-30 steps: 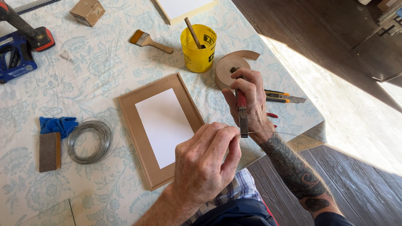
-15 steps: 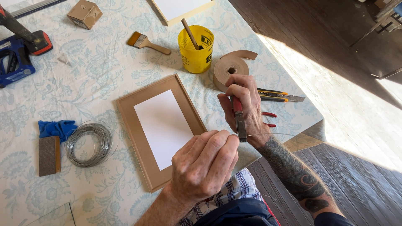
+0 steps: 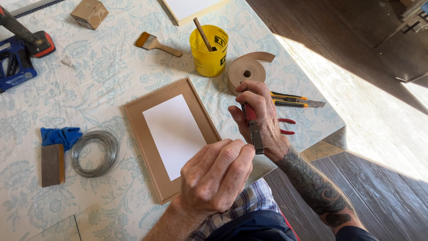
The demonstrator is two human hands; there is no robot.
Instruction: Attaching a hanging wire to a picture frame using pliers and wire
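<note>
Here, both hands (right (image 3: 258, 118), left (image 3: 218, 176)) grip pliers (image 3: 255, 131).

Bare cloth left of the frame (image 3: 171, 136) — wire coil (image 3: 94, 151), yellow cup (image 3: 208, 50), tape roll (image 3: 245, 71) crowd around.

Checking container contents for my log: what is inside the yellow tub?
A wooden stick stands tilted in the yellow tub, leaning toward the left rim. Its lower end and whatever fills the tub are hidden by the wall; the contents cannot be told.
</note>
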